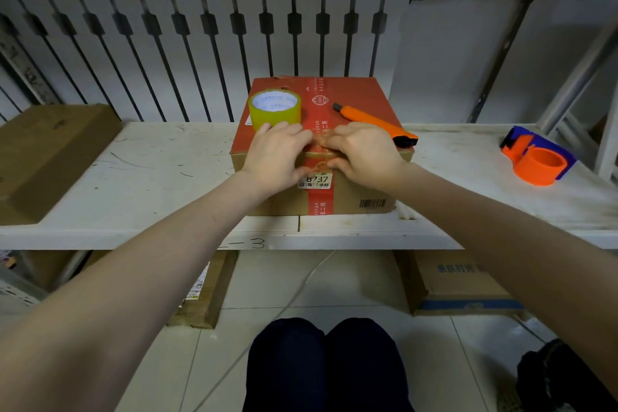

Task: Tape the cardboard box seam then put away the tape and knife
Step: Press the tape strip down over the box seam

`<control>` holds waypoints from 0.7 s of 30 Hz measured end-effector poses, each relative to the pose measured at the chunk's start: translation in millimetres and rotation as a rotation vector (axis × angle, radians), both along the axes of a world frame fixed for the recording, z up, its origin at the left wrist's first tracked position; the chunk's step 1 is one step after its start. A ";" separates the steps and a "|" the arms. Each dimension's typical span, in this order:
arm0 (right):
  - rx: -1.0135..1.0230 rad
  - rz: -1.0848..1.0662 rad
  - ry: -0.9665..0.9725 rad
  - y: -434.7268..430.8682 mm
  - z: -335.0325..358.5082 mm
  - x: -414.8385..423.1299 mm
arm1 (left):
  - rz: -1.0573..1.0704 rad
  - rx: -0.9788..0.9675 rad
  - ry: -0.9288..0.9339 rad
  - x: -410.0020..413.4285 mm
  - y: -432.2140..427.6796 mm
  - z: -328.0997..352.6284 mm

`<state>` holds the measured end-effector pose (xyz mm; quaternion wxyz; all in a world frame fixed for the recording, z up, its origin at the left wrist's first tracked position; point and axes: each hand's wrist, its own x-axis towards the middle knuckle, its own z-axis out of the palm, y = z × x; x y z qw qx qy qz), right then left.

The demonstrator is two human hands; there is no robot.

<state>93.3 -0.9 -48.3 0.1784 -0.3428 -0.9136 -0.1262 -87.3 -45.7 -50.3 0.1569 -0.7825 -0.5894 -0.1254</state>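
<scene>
At the near top edge of the cardboard box [351, 201], in the middle of the white surface [150, 177], both hands meet over the red seam strip [319, 104]. The left hand [277, 157] and right hand [364, 150] lie with fingers laid flat and thumbs down the front face, gripping nothing. They appear to be pressing tape over the corner so it sticks. The tape roll [275, 110] stands on the lid at ten o'clock from the hands. The orange knife [371, 122] lies at two o'clock, both likely kept within reach. An orange dispenser [538, 160] sits at three o'clock, well apart.
</scene>
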 end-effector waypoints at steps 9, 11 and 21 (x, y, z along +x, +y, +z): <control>0.021 0.006 0.031 5.5 3.9 -4.9 | -0.014 -0.014 -0.110 -8.3 2.2 -0.8; -0.019 0.010 0.075 8.5 8.8 -3.5 | -0.025 -0.009 -0.124 -9.0 2.9 -2.2; 0.077 -0.028 0.123 -3.5 -9.5 -13.0 | 0.001 0.032 -0.206 -6.1 2.2 -2.7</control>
